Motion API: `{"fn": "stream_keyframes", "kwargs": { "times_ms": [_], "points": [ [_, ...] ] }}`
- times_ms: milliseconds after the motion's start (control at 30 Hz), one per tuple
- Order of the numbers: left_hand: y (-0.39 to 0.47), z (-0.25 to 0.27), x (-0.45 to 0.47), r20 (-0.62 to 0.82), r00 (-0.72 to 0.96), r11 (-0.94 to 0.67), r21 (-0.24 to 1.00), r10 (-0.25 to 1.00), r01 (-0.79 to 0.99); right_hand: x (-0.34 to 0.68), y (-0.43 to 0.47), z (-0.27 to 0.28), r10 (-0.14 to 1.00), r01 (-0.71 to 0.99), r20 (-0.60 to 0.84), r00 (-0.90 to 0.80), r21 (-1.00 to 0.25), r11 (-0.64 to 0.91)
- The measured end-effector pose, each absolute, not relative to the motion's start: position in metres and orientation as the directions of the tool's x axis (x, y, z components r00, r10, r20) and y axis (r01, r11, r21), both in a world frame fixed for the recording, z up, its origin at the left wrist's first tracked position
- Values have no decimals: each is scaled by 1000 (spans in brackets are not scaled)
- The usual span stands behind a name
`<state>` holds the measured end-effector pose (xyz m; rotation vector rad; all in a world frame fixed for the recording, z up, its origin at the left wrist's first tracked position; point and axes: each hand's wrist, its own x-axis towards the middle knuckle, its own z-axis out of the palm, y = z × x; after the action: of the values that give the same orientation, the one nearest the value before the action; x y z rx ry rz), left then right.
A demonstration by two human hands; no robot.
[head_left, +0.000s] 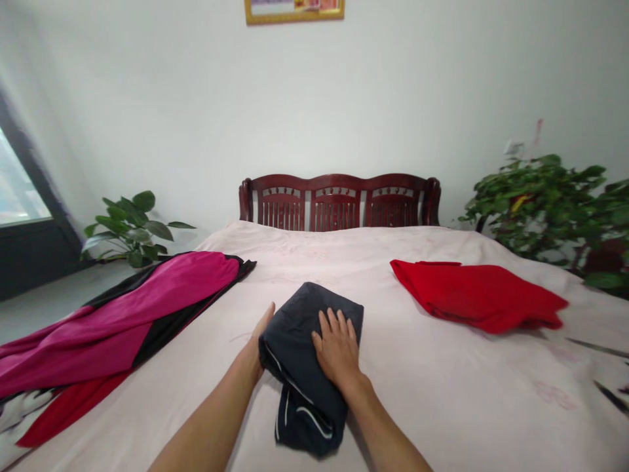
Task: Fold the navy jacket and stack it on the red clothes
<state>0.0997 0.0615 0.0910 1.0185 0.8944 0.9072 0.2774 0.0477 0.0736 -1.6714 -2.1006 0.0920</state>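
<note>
In the middle of the bed lies a folded dark navy garment [295, 328] with white piping, its near end folded over into a smaller bundle. My right hand [338, 347] rests flat on its top with the fingers stretched out. Along the garment's left edge, my left hand [260, 337] touches its side with straight fingers; the garment hides part of that hand. Neither hand grips the cloth as far as I can see.
A pale pink sheet [393, 393] covers the bed. Magenta, black and red clothes [167, 301] lie along the left. A folded red garment [486, 295] is at the right. Behind stand a dark wooden headboard [335, 203] and leafy plants [545, 203] on the right.
</note>
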Motion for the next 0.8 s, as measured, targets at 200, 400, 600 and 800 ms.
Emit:
{"fn": "stream_keyframes", "kwargs": {
  "times_ms": [200, 400, 600, 800],
  "points": [
    [67, 109, 65, -194, 196, 165, 974, 961, 158, 290, 41, 68, 947, 926, 264, -181, -278, 255],
    [-8, 110, 99, 253, 391, -464, 550, 885, 694, 305, 29, 55, 908, 908, 306, -287, -215, 359],
    [-63, 72, 128, 146, 466, -486, 344, 873, 803, 323, 28, 52, 880, 891, 331, -341, -184, 415],
    [-50, 72, 132, 169, 463, -493, 295, 870, 819, 331, 72, 67, 928, 926, 318, -195, -254, 281]
  ]
}}
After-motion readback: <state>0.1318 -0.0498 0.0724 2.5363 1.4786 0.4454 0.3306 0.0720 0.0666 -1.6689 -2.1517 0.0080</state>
